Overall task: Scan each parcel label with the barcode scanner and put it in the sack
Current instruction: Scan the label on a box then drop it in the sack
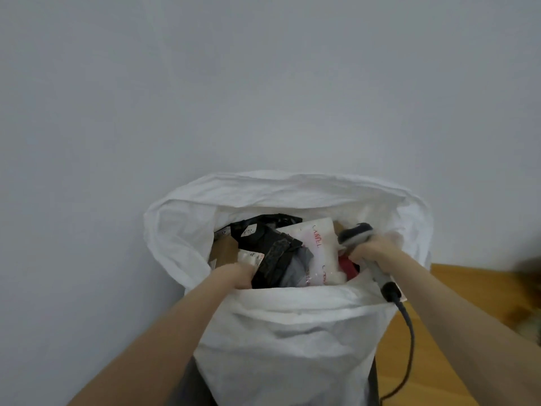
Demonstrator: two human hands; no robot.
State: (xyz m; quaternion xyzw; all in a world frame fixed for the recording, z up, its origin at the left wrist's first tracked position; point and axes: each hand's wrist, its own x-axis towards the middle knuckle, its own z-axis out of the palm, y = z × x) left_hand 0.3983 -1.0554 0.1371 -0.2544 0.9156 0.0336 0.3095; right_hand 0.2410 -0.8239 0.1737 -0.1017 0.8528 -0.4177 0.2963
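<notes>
A large white sack (292, 326) stands open against the wall, filled with several parcels. My left hand (238, 275) reaches into its mouth and grips a black plastic parcel (278, 259) bearing a white label (250, 257). A white parcel with red writing (317, 244) lies behind it, next to a brown cardboard box (224, 249). My right hand (370, 249) holds the grey barcode scanner (355, 232) over the sack's right rim; the scanner's black cable (407, 320) hangs down outside.
A plain pale wall (263, 83) fills the upper view. A wooden table surface (468, 332) lies to the right of the sack, with a blurred dark object (530, 271) at its far right edge.
</notes>
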